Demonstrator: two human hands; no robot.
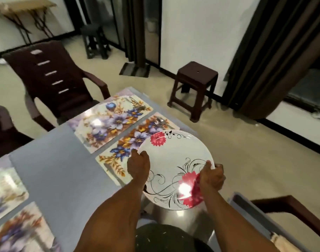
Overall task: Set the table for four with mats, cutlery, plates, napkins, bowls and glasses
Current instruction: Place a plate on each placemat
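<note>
A white plate (171, 160) with red flowers and black swirls is held in the air over the table's right edge, partly above the nearer flowered mat (119, 150). My left hand (138, 165) grips its left rim. My right hand (212, 176) grips its right rim. Cutlery (160, 121) lies at the far end of that mat. A second flowered mat (108, 120) lies beside it, with cutlery (135, 104) at its far end. Two more mats (8, 190) (22, 231) lie at the left, blurred.
The grey table (61, 171) has a dark armchair (51, 79) behind it. A dark stool (195, 88) stands on the floor to the right. Below the plate is a shiny metal surface (173, 220). Another chair's arm (292, 204) shows at lower right. Dark curtains hang at the right.
</note>
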